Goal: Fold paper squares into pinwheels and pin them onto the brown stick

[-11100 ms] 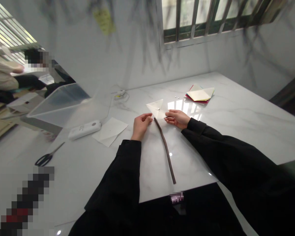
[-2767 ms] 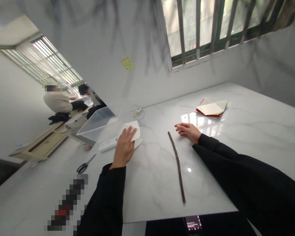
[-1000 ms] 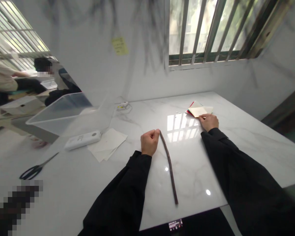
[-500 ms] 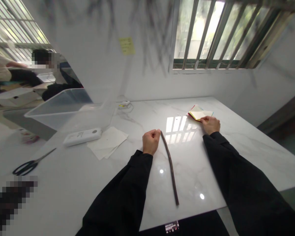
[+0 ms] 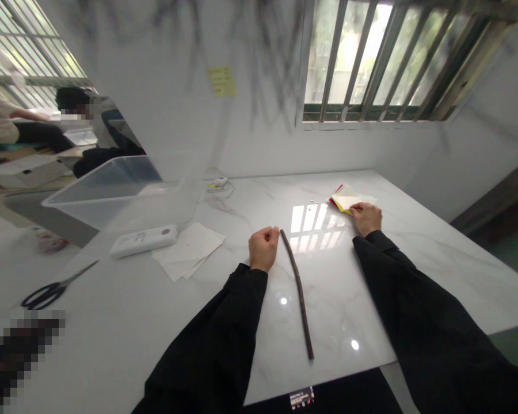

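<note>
I'm watching my right hand [image 5: 366,219], fingers pinching the near edge of one paper stack [image 5: 347,199] toward the back of the table [image 5: 440,253]; pinching too deep risks dragging several layers. My left hand [image 5: 264,248] is making a fist, contents unclear, beside one stick [image 5: 301,287]. I'm counting two overlapping white sheets [image 5: 190,247], one pair of scissors [image 5: 60,284].

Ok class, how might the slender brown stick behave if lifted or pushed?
The slender brown stick looks woody, so probably stiff, and light, being so thin. Its slight bend would likely keep it from rolling evenly. On the glossy marbled tabletop, it may slide easily.
</note>
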Tool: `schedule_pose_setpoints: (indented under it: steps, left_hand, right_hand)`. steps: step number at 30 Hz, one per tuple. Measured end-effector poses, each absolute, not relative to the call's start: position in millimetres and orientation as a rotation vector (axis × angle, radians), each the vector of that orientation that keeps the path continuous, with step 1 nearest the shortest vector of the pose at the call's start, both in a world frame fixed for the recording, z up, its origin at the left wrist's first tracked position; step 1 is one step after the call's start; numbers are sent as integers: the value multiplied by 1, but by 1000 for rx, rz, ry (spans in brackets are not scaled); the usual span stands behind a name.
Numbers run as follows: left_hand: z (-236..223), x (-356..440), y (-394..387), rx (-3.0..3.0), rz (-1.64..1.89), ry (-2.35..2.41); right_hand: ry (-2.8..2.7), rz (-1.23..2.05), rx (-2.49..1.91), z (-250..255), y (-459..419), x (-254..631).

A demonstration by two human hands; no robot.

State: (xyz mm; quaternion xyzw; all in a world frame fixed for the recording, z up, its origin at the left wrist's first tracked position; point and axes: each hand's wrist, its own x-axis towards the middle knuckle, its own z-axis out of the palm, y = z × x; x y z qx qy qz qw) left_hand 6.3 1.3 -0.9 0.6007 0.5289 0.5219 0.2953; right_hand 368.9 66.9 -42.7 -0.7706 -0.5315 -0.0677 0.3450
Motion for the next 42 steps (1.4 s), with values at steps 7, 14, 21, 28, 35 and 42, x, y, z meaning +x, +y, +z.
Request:
schedule_pose_setpoints:
  steps: [7, 14, 21, 28, 35, 42]
  left_hand:
    - [-2, 6, 2, 1586, 1401, 1409]
    - [-2, 7, 3, 1572, 1397, 1428]
    - [1, 6, 3, 1512, 1422, 1473]
    - [0, 8, 6, 1391, 1375, 1286]
    - [6, 23, -2, 1042, 1160, 813]
    - [-2, 22, 6, 637, 1439, 974]
  right_hand:
    - [-1332, -173, -2007, -42, 63, 367]
    - [-1247, -113, -1940, -34, 58, 364]
    - [-1145, -310, -1779, -34, 61, 365]
    - [-1081, -465, -1488, -7, 47, 345]
    - [-1575, -201, -1057, 15, 7, 226]
    - [-2008, 156, -777, 3, -20, 159]
